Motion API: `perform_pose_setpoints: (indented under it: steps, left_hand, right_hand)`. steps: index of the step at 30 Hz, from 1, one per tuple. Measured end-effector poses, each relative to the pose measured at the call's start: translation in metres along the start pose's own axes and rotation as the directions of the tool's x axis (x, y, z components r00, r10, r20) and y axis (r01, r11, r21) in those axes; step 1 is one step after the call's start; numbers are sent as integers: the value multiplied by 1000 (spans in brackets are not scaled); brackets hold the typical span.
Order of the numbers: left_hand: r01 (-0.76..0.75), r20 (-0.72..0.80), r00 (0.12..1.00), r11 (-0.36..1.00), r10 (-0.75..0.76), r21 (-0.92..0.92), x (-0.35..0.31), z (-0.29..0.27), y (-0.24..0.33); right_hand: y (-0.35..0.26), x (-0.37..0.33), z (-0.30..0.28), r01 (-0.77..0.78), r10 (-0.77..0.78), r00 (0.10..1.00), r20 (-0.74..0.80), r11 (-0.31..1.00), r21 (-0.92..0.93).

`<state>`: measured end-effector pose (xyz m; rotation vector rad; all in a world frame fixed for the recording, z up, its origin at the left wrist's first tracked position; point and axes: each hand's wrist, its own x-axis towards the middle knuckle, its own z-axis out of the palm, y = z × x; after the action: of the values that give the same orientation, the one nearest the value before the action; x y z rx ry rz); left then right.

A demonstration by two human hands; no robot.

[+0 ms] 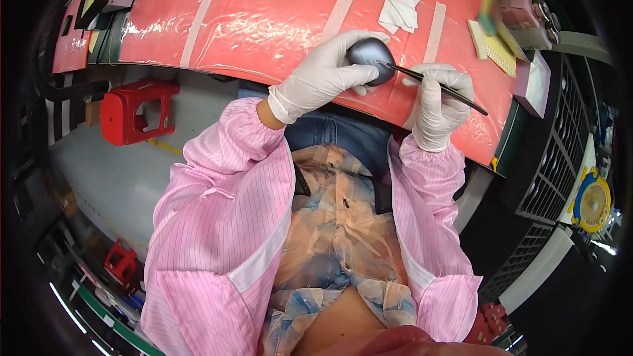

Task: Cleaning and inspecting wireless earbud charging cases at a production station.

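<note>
Head view: black tool (pixel 472 105) at mouse-shaped grey casing (pixel 370 51)

The casing is clasped in the gloved left hand (pixel 320 74) over the red bench mat (pixel 270 23); the tool is pinched in the gloved right hand (pixel 440 104), its tip at the casing's surface.

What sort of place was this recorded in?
Probably a factory workshop: a long red-covered workbench, the wearer's striped pink work coat, and a grey floor with a yellow marking line all suggest it.
</note>
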<state>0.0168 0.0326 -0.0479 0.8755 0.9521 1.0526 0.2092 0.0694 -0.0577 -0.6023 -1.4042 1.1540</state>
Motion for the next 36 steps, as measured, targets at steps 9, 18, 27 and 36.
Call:
perform_pose_setpoints:
  steps: [9,18,27,36]
  left_hand:
    - [24,-12,1000,1000,-24,5,0,1,3]
    - [26,-35,999,999,-27,-39,-1,3,1]
    - [17,-41,999,1000,-17,-17,-1,6,5]
    - [-12,-50,999,1000,12,5,0,5,2]
  right_hand:
    - [0,2,3,-14,14,1000,-11,998,-56]
    - [3,0,1,265,-291,951,-103,941,-213]
    - [0,-1,2,123,-125,992,-7,986,-113]
    - [-6,2,-2,304,-235,949,212,865,-400]
